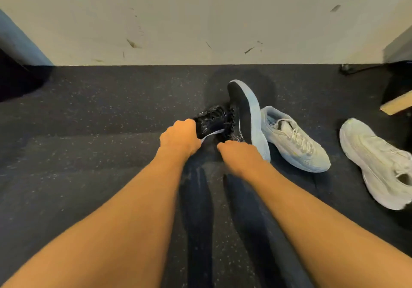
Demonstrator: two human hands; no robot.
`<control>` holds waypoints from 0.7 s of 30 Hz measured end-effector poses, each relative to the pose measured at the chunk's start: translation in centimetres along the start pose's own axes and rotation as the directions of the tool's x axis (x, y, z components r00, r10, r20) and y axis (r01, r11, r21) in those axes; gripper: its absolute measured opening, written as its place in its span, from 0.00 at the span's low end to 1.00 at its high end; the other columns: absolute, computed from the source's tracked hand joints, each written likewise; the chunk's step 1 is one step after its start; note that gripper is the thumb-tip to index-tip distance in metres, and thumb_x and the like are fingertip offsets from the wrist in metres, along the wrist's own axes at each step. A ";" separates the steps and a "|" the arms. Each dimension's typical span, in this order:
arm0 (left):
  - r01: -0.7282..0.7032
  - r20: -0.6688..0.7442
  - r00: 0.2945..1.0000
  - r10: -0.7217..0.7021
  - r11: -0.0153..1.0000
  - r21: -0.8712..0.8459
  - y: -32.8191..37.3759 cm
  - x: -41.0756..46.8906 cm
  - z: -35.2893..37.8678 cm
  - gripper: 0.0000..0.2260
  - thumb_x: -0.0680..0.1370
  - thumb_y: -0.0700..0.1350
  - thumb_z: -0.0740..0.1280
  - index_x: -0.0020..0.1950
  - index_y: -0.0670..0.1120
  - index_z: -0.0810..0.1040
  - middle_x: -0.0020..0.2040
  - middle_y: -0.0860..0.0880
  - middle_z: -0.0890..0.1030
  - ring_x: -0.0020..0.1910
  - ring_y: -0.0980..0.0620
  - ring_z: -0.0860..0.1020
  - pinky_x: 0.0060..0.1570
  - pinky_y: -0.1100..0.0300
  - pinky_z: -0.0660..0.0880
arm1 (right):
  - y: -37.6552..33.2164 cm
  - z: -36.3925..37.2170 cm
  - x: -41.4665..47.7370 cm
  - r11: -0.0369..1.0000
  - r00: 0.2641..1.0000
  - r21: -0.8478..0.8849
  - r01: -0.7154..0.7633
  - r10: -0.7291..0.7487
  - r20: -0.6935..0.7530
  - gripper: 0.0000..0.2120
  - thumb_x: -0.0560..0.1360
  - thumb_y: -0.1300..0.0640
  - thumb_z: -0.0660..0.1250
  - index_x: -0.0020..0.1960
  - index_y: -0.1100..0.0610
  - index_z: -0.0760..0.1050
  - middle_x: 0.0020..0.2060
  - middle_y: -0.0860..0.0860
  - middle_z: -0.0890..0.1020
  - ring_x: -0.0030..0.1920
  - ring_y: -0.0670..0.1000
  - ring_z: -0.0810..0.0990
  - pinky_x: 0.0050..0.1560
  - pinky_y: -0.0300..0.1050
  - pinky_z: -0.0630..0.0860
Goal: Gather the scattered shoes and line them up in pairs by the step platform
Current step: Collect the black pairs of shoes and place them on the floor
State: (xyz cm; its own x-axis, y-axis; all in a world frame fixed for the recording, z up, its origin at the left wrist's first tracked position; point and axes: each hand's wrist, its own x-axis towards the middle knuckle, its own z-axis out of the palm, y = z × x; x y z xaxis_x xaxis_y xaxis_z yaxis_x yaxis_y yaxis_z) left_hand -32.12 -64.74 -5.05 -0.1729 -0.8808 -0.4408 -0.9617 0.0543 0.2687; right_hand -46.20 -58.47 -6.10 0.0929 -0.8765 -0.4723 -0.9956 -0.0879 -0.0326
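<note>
Centre frame: left hand (180, 139) gripped a black shoe (211, 118); right hand (239, 154) gripped the blue-soled shoe (245, 109), tipped sideways. White shoe (294, 140) touched it; second white shoe (376, 162) far right, on the floor (89, 109).

Both forearms stretch forward; left hand (180, 139) grips the black shoe (211, 118), right hand (239, 156) grips the navy shoe (242, 109)

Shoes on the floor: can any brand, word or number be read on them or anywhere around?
Small white print on the pale-soled black shoe, held by the right hand: too blurred to read.
Glossy black shoe in the left hand, white shoes, scuffed beige surface: no text shows.
</note>
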 end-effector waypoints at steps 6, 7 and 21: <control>-0.051 0.015 0.999 0.048 0.941 0.334 -1.9 1.7 3.3 0.14 0.76 0.40 0.63 0.61 0.46 0.72 0.59 0.44 0.76 0.56 0.41 0.77 0.45 0.52 0.68 | -0.7 5.1 0.3 0.947 0.984 -0.310 -0.086 0.130 0.123 0.19 0.77 0.62 0.61 0.67 0.59 0.66 0.60 0.56 0.75 0.61 0.58 0.71 0.47 0.51 0.76; -0.053 -0.002 0.998 0.056 0.948 0.315 -2.0 2.2 3.1 0.14 0.76 0.39 0.62 0.61 0.47 0.74 0.58 0.44 0.77 0.55 0.40 0.77 0.45 0.52 0.68 | -0.9 5.7 0.2 0.918 0.982 -0.384 -0.098 0.152 0.112 0.24 0.76 0.62 0.63 0.70 0.60 0.62 0.59 0.56 0.76 0.59 0.58 0.72 0.40 0.50 0.76; 0.186 0.231 0.953 -0.195 -0.224 -0.957 -7.1 0.1 -4.2 0.09 0.76 0.44 0.64 0.54 0.43 0.74 0.48 0.42 0.78 0.26 0.50 0.73 0.40 0.54 0.80 | 0.1 1.5 0.1 0.952 0.994 -0.285 -0.111 0.101 -0.051 0.12 0.77 0.63 0.60 0.58 0.57 0.75 0.57 0.54 0.77 0.62 0.57 0.69 0.54 0.51 0.70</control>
State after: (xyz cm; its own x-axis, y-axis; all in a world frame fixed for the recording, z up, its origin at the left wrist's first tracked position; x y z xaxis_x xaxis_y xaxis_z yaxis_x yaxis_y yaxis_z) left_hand -24.37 -67.20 -3.41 -0.0264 -0.7413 -0.6707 0.3870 -0.6262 0.6768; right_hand -46.33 -57.92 -7.47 -0.0071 -0.9039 -0.4278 -0.9545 -0.1214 0.2724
